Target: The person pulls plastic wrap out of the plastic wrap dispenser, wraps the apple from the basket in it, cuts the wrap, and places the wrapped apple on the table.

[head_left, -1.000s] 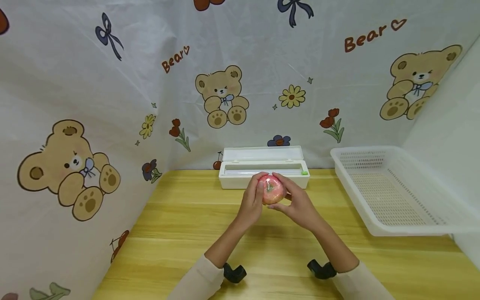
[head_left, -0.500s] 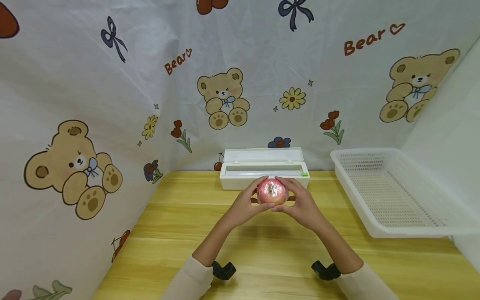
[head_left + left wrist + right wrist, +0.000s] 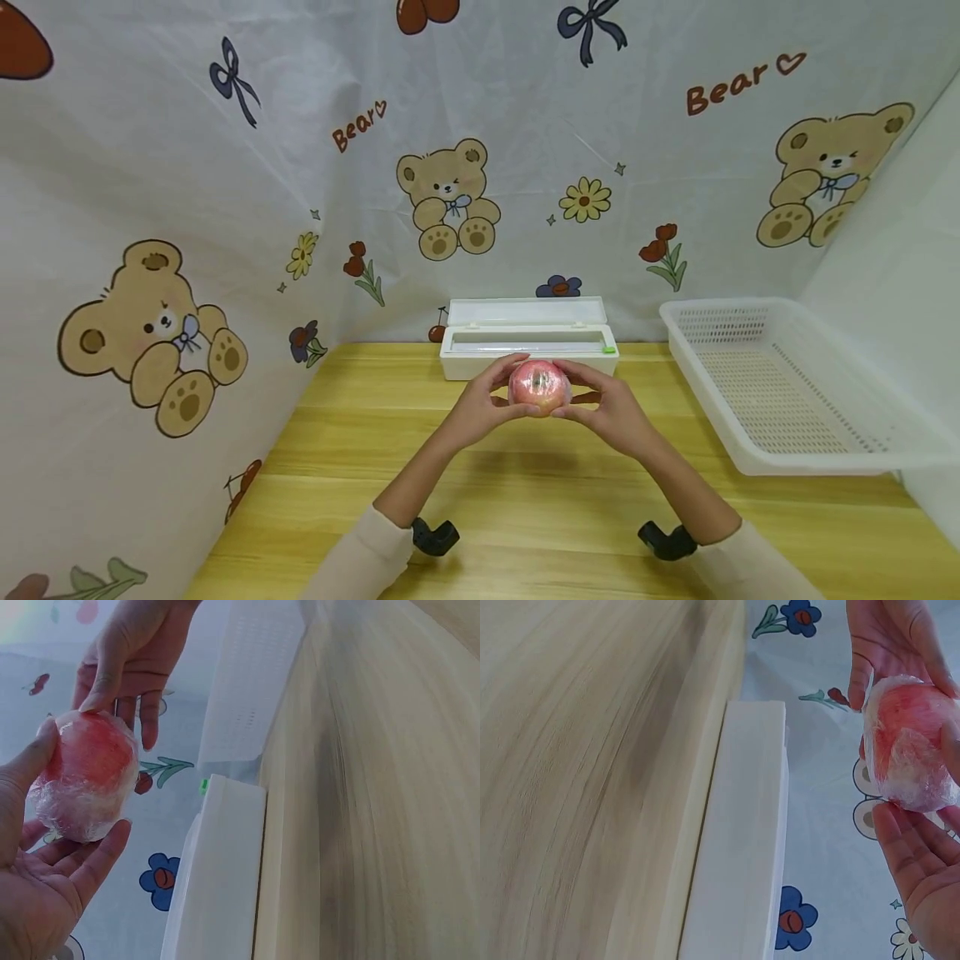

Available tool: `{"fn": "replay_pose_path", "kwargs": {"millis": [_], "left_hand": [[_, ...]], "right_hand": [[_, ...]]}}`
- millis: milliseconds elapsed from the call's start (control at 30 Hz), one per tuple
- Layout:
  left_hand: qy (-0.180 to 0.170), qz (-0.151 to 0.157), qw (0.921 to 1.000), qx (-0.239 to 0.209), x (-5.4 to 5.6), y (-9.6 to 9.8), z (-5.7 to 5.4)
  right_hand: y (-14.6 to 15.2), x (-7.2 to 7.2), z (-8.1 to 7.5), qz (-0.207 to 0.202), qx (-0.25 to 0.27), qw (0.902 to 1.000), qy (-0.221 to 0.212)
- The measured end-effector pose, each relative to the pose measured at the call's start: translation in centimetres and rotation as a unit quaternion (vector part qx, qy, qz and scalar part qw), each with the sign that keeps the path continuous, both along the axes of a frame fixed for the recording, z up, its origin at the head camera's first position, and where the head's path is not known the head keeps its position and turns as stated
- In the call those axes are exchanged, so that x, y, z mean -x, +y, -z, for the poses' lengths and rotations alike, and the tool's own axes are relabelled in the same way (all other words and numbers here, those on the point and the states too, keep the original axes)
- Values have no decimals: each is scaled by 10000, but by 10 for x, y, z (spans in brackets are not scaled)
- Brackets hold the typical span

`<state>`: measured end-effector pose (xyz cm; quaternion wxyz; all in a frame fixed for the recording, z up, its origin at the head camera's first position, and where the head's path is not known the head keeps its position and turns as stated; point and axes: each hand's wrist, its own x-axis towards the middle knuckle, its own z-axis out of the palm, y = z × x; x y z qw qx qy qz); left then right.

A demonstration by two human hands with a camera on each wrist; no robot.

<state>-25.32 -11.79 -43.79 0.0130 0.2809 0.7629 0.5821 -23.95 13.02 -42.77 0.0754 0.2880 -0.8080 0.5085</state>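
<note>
A red apple (image 3: 540, 388) wrapped in clear plastic film is held up over the table between both hands. My left hand (image 3: 480, 406) grips its left side, thumb at the front and fingers behind. From the right, my right hand (image 3: 613, 410) holds it the same way. In the left wrist view the film on the apple (image 3: 88, 769) looks crinkled and bunched on its lower part. The right wrist view shows the film hugging the apple (image 3: 911, 742), with a loose fold along one edge. Behind the hands stands a white cling film box (image 3: 528, 367), its lid raised.
A white perforated plastic basket (image 3: 738, 433) stands at the right of the wooden table (image 3: 360, 483). A green slider (image 3: 609, 350) sits on the box's right end. Behind the table hangs a bear-printed cloth (image 3: 525, 108).
The apple has been turned between the hands, and its stem hollow now faces differently. My left hand has shifted left and spread its grip, its thumb now at the front.
</note>
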Motion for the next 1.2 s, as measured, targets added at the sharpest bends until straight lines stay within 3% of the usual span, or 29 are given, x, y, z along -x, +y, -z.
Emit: {"fn": "replay_pose_path", "kwargs": {"millis": [300, 500, 833, 1200], "left_hand": [[-136, 201, 9992, 306, 4, -6, -5], [-88, 116, 9987, 483, 8, -9, -2], [-219, -4, 9988, 436, 14, -9, 19], [-357, 52, 9972, 653, 26, -6, 44]], "right_hand": [[3, 4, 1, -285, 132, 9993, -202], [3, 7, 4, -485, 30, 9978, -458], [0, 15, 17, -520, -413, 9968, -447], [-5, 23, 35, -415, -368, 9934, -1001]]}}
